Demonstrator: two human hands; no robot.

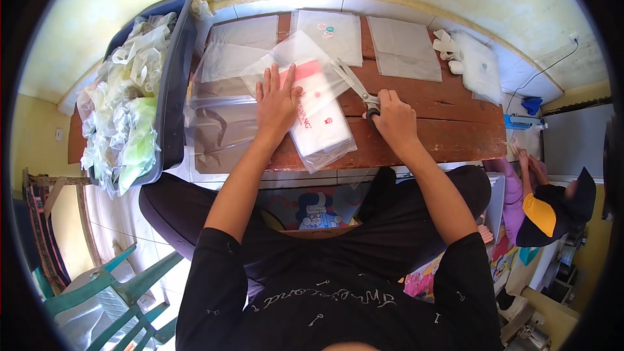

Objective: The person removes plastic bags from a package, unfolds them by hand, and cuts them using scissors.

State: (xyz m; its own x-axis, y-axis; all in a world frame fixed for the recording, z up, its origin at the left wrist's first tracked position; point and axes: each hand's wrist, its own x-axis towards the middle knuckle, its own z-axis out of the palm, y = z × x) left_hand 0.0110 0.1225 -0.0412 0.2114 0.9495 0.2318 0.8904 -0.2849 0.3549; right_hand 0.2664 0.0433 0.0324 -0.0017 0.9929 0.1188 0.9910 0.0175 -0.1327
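Note:
My left hand (pixel 278 102) lies flat with its fingers stretched on a clear plastic bag (pixel 304 45). Under that bag is a white pack with red print and a pink band (pixel 322 120), wrapped in clear plastic. In my right hand (pixel 395 116) is a pair of scissors (pixel 361 90), my fingers closed around its black handles. The metal blades point up and left and are parted, with their tips at the right edge of the clear bag. Both hands rest over the brown wooden table (pixel 416 136).
Stacks of clear plastic bags (pixel 404 49) lie along the table's far side. A grey tub (pixel 174 91) full of crumpled plastic bags (pixel 133 91) stands at the left. White rolls (pixel 447 45) lie far right. Another person (pixel 546 208) sits at the right. A green chair (pixel 123 292) stands lower left.

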